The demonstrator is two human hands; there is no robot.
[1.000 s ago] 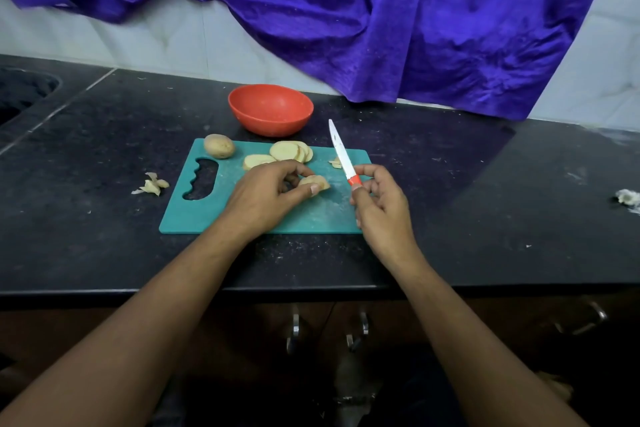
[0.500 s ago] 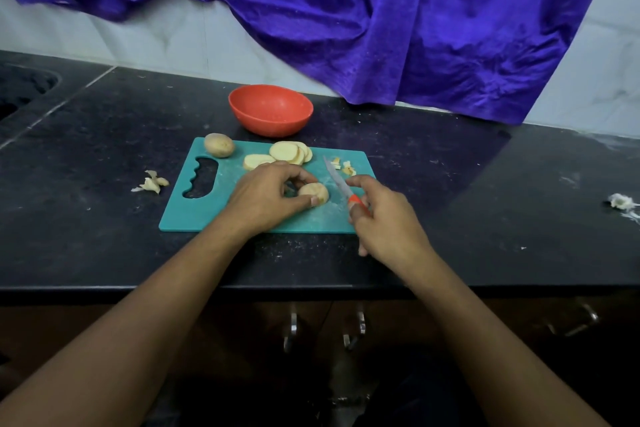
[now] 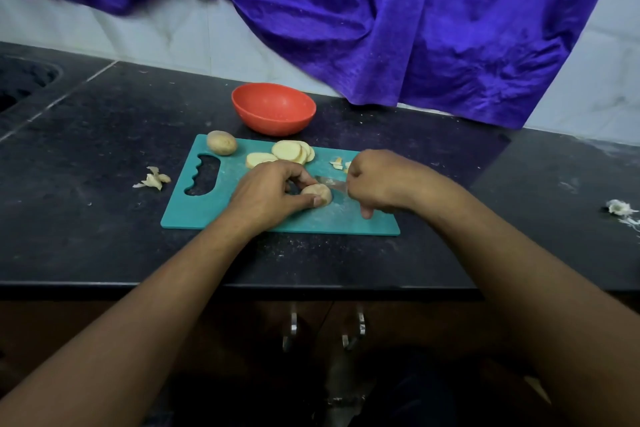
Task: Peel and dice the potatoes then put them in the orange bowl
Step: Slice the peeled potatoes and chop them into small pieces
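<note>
The left grip pinches a potato piece so it cannot roll. The right grip is wrapped round the knife, with the blade at the piece, likely to slice it. The orange bowl sits beyond both grips and looks empty.

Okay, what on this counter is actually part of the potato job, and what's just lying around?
In the job: potato piece held by the left hand; knife in the right hand; potato slices; whole potato; teal cutting board; orange bowl.
Lying about: peel scraps left of the board; white scraps at far right; purple cloth on the wall.
</note>
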